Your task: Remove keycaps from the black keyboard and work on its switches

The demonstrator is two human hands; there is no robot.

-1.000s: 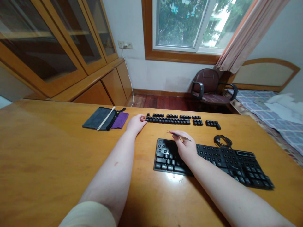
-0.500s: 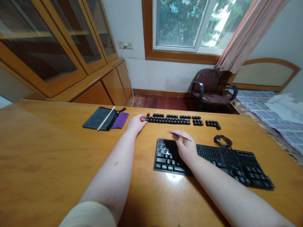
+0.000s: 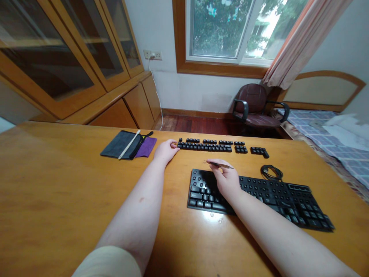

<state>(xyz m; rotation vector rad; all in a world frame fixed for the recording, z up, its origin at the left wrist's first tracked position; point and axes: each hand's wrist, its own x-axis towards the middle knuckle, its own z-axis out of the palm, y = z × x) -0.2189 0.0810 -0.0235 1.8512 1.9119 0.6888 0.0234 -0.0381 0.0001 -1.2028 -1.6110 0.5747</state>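
My left hand point(image 3: 166, 151) rests on the table at the left end of the long row of loose black keycaps point(image 3: 204, 147). Its thumb and forefinger close around the end keycap, mostly hidden by the fingers. Over the left part of a black keyboard point(image 3: 273, 194), my right hand point(image 3: 226, 177) holds a slim dark tool point(image 3: 221, 165) with thin prongs at its left tip. Upper rows of the keyboard show bare switch stems, while lower rows and the right end carry keycaps. My right hand and forearm cover its middle.
A coiled black cable point(image 3: 271, 172) lies behind the keyboard. To the left are a grey pouch point(image 3: 115, 144), a pale brush-like stick point(image 3: 129, 145) on it and a purple cloth point(image 3: 147, 147). Small clear bits point(image 3: 219, 221) lie at the keyboard's front edge. Beyond the table stands an armchair point(image 3: 256, 104).
The tool in my right hand has turned slightly, its rear end now a little higher. My left hand, the keycaps and the keyboard stay put.
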